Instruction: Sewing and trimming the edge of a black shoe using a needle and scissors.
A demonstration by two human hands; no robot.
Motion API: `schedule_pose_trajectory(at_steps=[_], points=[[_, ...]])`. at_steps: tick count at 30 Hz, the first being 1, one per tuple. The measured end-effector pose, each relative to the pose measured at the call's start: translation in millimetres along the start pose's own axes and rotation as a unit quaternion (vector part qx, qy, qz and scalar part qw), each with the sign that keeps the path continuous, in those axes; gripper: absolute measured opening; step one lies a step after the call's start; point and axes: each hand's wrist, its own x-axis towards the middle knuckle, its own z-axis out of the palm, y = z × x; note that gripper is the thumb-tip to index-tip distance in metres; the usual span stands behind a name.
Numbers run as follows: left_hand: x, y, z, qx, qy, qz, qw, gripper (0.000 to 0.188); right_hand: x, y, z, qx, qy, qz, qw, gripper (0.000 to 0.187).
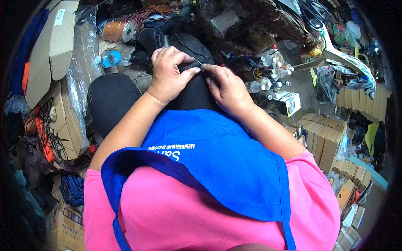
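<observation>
The left hand (171,72) has its grip nearly closed, thumb and index finger pinched together on an edge of a black fabric article (193,45), which lies just beyond the upper edge of the blue apron (222,167). The right hand (230,88) meets it from the apron's right side, index fingertip at a small shiny point beside the left thumb, its own thumb lower and apart; whether this grip has hold of anything I cannot tell. A short dark rod (166,42) stands up behind the left hand's knuckles, and I cannot tell whether it is held.

Left of the apron a black-clad knee (113,100) juts out. Farther beyond the apron on that side lie a clear bottle with a blue label (110,59), tipped on its side, and a spool of orange thread (119,31). Crumpled clear plastic sheeting (77,85) hangs at the apron's far left, next to a cardboard sheet (52,48).

Beyond the apron to the right, small white-capped bottles (265,83) crowd together, with dark-handled scissors (314,14) well past them. Directly right of the apron, cardboard boxes (328,140) stand packed side by side
</observation>
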Motion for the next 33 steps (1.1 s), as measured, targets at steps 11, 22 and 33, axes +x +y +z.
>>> schedule_pose_trajectory(at_steps=[11,22,33], points=[[-1,2,-3,0.011,-0.011,0.029,0.999,0.021,14,-11,-22,-0.081,-0.081,0.002,0.993,0.025],[-2,3,-3,0.006,-0.032,0.038,0.999,0.022,98,-34,-79,-0.11,-0.419,0.076,0.898,0.03],[2,1,-20,-0.007,-0.039,0.055,0.998,0.029,63,13,-56,0.297,-0.364,0.209,0.858,0.033]])
